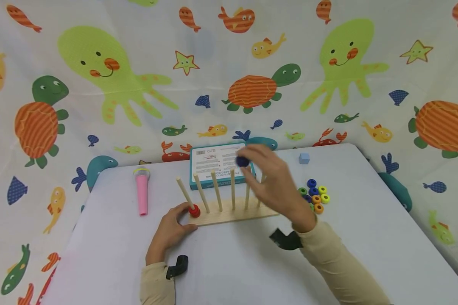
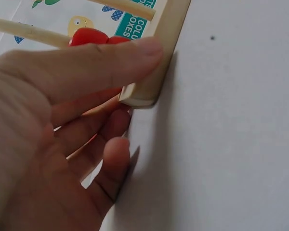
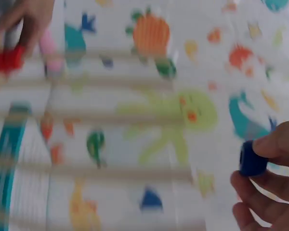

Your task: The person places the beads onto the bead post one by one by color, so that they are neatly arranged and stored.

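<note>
A wooden peg board (image 1: 229, 217) with a row of upright pegs stands on the white table. Red beads (image 1: 194, 211) are stacked at the foot of its leftmost peg. My left hand (image 1: 169, 228) holds the board's left end, and in the left wrist view the thumb (image 2: 149, 48) lies along its edge with the fingers behind. Above the right half of the board, my right hand (image 1: 272, 182) pinches a dark blue bead (image 3: 253, 160) between thumb and fingertips. The bead is in the air near the peg tops, and this hand hides part of the rightmost pegs.
Loose green, blue, yellow and orange beads (image 1: 314, 191) lie clustered right of the board. A light blue cube (image 1: 304, 158) sits farther back. Behind the pegs lies a teal-and-white box (image 1: 213, 163). At the left is a pink toy microphone (image 1: 141, 192). A sea-animal cloth hangs behind the table.
</note>
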{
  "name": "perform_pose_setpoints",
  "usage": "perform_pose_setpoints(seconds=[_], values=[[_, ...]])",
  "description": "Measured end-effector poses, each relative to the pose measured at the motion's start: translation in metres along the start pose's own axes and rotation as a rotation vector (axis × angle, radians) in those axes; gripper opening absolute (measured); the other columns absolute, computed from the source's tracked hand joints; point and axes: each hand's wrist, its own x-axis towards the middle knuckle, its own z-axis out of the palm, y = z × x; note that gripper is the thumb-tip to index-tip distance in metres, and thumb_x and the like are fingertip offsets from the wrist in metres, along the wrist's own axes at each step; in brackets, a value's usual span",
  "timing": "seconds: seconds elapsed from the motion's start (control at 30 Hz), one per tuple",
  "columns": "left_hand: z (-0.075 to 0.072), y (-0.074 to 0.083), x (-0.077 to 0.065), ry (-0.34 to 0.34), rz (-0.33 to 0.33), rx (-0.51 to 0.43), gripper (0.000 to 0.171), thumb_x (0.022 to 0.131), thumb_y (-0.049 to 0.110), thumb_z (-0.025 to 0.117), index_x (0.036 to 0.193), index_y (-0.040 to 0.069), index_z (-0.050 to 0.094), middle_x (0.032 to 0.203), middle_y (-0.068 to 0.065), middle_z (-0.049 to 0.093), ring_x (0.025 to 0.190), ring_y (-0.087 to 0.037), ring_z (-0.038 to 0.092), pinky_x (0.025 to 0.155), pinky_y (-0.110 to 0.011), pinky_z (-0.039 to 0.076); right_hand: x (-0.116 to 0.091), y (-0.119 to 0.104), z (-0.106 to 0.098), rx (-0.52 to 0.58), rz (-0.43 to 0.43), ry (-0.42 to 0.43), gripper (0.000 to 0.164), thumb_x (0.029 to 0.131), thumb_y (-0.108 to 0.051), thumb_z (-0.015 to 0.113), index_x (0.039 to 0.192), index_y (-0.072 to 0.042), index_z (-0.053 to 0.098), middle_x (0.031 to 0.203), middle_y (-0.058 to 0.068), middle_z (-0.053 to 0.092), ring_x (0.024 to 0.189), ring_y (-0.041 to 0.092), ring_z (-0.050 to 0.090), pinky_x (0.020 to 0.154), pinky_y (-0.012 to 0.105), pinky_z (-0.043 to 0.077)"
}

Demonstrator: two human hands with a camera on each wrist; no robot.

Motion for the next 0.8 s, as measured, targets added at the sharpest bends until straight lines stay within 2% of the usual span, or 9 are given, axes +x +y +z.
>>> perform_pose_setpoints(seconds=[0.1,0.23,0.3,0.47,0.67,0.73,0.8], values=[[-0.001,-0.002,0.000,0.006,0.021,-0.011,0.058,0.081,0.011,0.085,0.135,0.011,0.063,0.143,-0.015,0.059,0.139,-0.038,0.045,0.116,-0.060,0.032,0.022,-0.026,0.034,0.046,-0.064,-0.191,0.029,0.091,0.000,0.073,0.119,0.002,0.069,0.120,0.013,0.069,0.113,0.025,0.065,0.102,0.038,0.051],[-0.001,-0.004,0.000,0.012,0.047,-0.014,0.055,0.081,0.011,0.085,0.132,0.012,0.064,0.142,-0.014,0.060,0.139,-0.036,0.047,0.116,-0.058,0.033,0.036,-0.040,0.063,0.011,-0.045,-0.324,0.026,0.093,-0.005,0.073,0.119,-0.001,0.070,0.120,0.010,0.071,0.114,0.024,0.065,0.101,0.040,0.051],[-0.002,-0.004,0.001,0.012,0.051,-0.013,0.056,0.082,0.011,0.084,0.133,0.012,0.064,0.143,-0.014,0.060,0.139,-0.036,0.046,0.116,-0.058,0.033,0.039,-0.041,0.071,-0.006,-0.026,-0.343,0.026,0.093,-0.006,0.073,0.118,-0.002,0.071,0.119,0.010,0.071,0.114,0.025,0.065,0.099,0.041,0.051],[-0.001,-0.001,0.003,0.013,0.052,0.002,0.059,0.082,0.012,0.084,0.137,0.011,0.062,0.144,-0.015,0.059,0.139,-0.037,0.046,0.116,-0.058,0.034,0.041,-0.040,0.074,-0.057,0.004,-0.344,0.025,0.093,-0.006,0.072,0.117,-0.003,0.072,0.118,0.010,0.072,0.112,0.025,0.066,0.096,0.044,0.052],[-0.002,-0.003,0.002,0.004,0.020,0.009,0.060,0.083,0.015,0.084,0.139,0.011,0.061,0.144,-0.016,0.058,0.141,-0.038,0.044,0.116,-0.061,0.032,0.039,-0.040,0.076,-0.090,0.050,-0.450,0.030,0.095,-0.011,0.071,0.124,-0.004,0.070,0.123,0.009,0.071,0.117,0.025,0.065,0.103,0.046,0.049],[-0.002,-0.002,0.001,0.005,0.015,0.008,0.061,0.083,0.014,0.084,0.139,0.011,0.061,0.144,-0.016,0.058,0.141,-0.038,0.044,0.116,-0.061,0.031,0.034,-0.043,0.069,-0.103,0.051,-0.426,0.034,0.095,-0.013,0.072,0.128,-0.004,0.068,0.128,0.010,0.069,0.121,0.026,0.063,0.107,0.047,0.046],[-0.001,-0.001,0.002,0.003,0.015,0.011,0.062,0.082,0.013,0.084,0.139,0.010,0.061,0.144,-0.017,0.058,0.141,-0.039,0.044,0.116,-0.062,0.031,0.027,-0.045,0.054,-0.084,0.053,-0.336,0.036,0.094,-0.011,0.073,0.129,-0.003,0.067,0.131,0.012,0.068,0.125,0.027,0.061,0.111,0.046,0.044]])
